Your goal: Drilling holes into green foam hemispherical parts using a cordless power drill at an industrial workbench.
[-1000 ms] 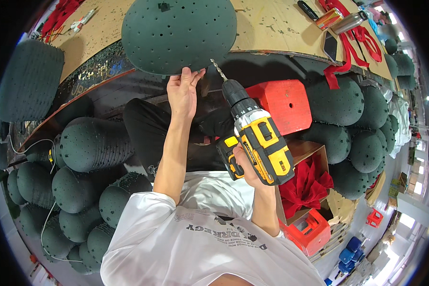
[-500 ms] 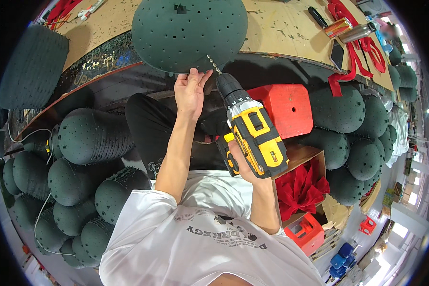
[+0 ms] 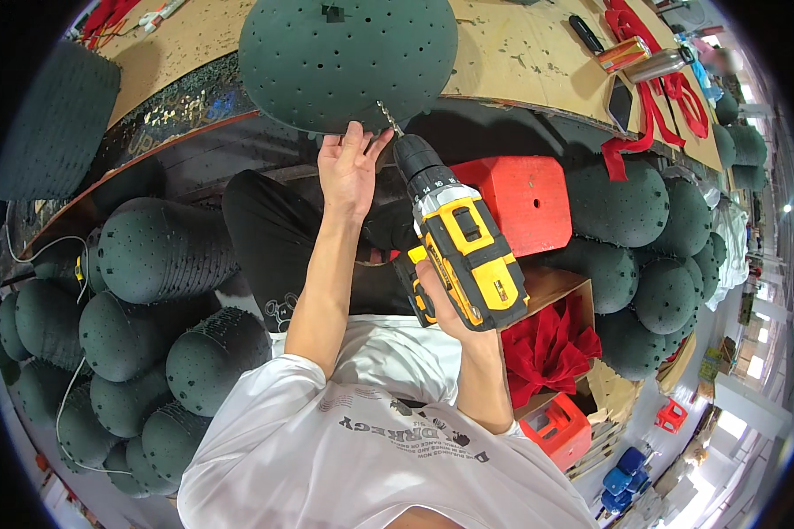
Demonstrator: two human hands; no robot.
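A dark green dome-shaped shell (image 3: 353, 62), pierced with many small holes, rests over the front edge of the workbench. My left hand (image 3: 348, 172) pinches its near rim, the thumb and fingers at the edge. In my right hand (image 3: 441, 295) is a yellow and black cordless drill (image 3: 472, 251), held by its handle and pointing up and away. Its drill bit (image 3: 386, 113) lies against or just over the shell near the rim, close to my left fingertips; whether it has gone in I cannot tell.
Stacks of similar green shells (image 3: 163, 251) fill the floor at left, with more shells (image 3: 617, 203) at right. Near my right arm are a red stool (image 3: 525, 207) and a box with red ribbon (image 3: 551, 348). The bench (image 3: 503, 66) bears shavings, a phone (image 3: 620, 103) and a metal flask (image 3: 660, 64).
The whole view has shifted slightly, so everything sits a little further left. My hands, the drill and the shell keep nearly the same positions relative to each other.
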